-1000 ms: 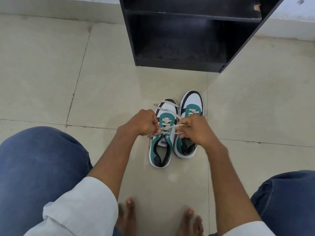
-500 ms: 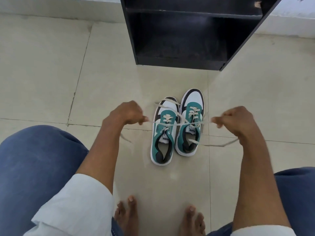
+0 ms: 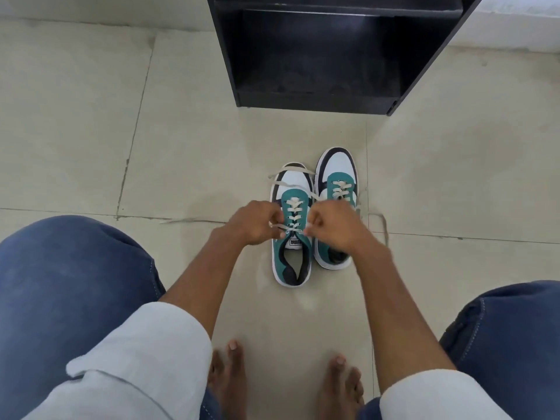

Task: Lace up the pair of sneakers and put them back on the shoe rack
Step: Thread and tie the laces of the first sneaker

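One view only: head cam, wide-angle, looks fwd and steeply down from above the person's lap. Knees and bare feet fill the bottom edge, both forearms run up the middle, tiled floor spreads beyond, black shoe rack sits at top, cut off by the frame. No 2nd view, so no overlap.
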